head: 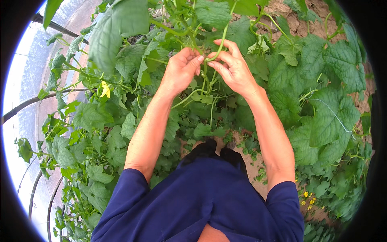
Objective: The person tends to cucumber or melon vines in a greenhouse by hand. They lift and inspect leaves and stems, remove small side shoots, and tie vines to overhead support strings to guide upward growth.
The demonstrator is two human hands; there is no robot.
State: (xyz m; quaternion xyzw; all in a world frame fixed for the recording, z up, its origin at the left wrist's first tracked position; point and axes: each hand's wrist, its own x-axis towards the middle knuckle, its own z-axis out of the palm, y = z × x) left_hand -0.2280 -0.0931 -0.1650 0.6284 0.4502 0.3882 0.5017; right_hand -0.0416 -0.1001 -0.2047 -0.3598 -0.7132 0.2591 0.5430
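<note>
My left hand [183,69] pinches a green vine stem [193,42] between thumb and curled fingers, in the upper middle of the view. Close beside it, my right hand [231,68] holds a curved green stem [224,37] that bends between its thumb and fingers. The two hands nearly meet where the stems come together. Thin tendrils and leaf stalks [205,78] hang just below the fingertips. A broad, lobed leaf [213,13] spreads above my hands. What lies inside my left fingers is hidden.
Dense leafy vines crowd both sides, with a yellow flower [105,89] at left. Dark curved poles [21,110] carry translucent plastic sheeting [27,75]. Pale string [332,113] crosses a large leaf at right. Small yellow blossoms [309,199] lie near bare soil [254,169] at lower right.
</note>
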